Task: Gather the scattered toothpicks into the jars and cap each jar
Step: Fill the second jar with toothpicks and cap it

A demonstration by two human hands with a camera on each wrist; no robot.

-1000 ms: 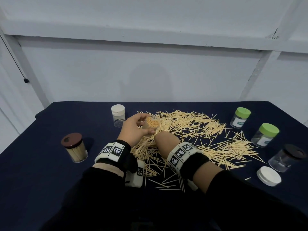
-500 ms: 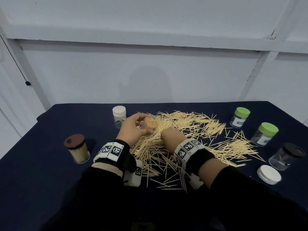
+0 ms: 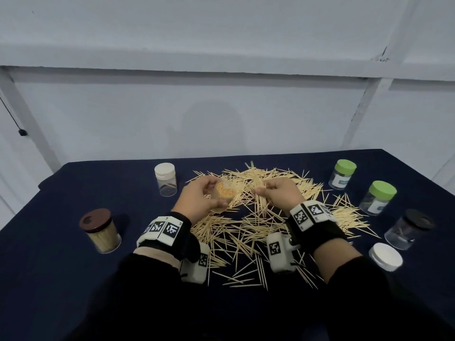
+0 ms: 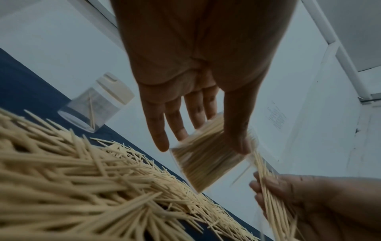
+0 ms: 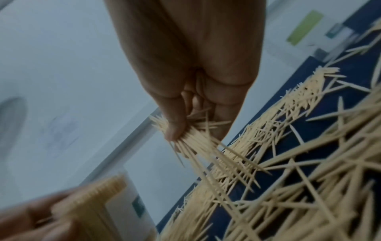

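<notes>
Left hand [image 3: 197, 200]: fingers and thumb wrapped round an uncapped clear jar [image 3: 224, 196], tilted above the pile.
Held jar: packed nearly full with toothpicks, their tips showing at the open mouth.
Right hand [image 3: 279, 193]: pinching a bundle of toothpicks [image 3: 258, 193] between thumb and fingers, just beside the jar's mouth.
Scattered toothpicks [image 3: 246, 225]: a wide loose heap on the middle of the dark blue table [image 3: 61, 279], under and around both hands.
White-capped jar [image 3: 165, 179]: upright, capped, far left of the pile; one or two toothpicks inside.
Brown-capped jar [image 3: 101, 230]: upright at near left, capped, filled with toothpicks.
Two green-capped jars [image 3: 343, 174] [image 3: 379, 198]: upright at right, capped; contents cannot be told.
Dark-capped jar [image 3: 408, 230]: right edge, capped, almost nothing inside.
Loose white lid [image 3: 385, 256]: lying flat on the table, near the dark-capped jar.
</notes>
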